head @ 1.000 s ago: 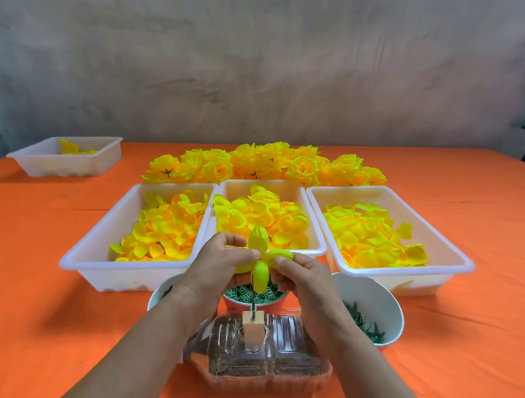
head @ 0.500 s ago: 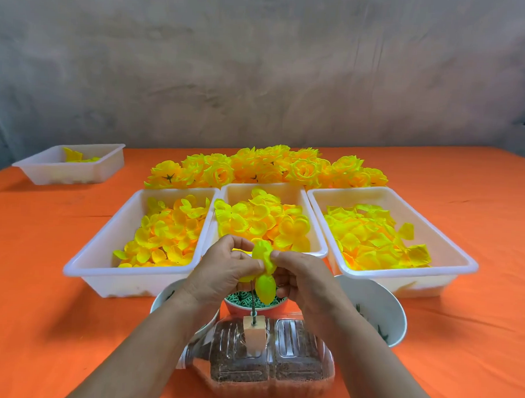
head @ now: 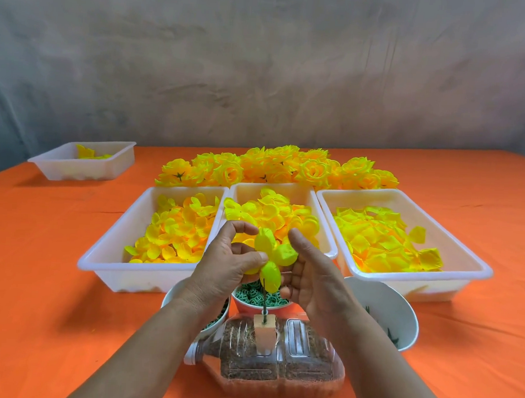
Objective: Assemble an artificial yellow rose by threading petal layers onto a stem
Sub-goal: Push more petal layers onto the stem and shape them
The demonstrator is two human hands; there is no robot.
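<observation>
Pinches the petal layer in the left hand, holds the right hand open alongside, palm inward.

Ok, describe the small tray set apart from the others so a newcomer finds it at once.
On the orange table, three large white trays sit side by side, heaped with yellow petals. Back and left of them, the small tray stands alone. It is smaller, squarer and nearly empty, with only a few petals.

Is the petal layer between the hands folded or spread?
Spread: the petal layer fans its lobes outward atop the upright stem.
</observation>
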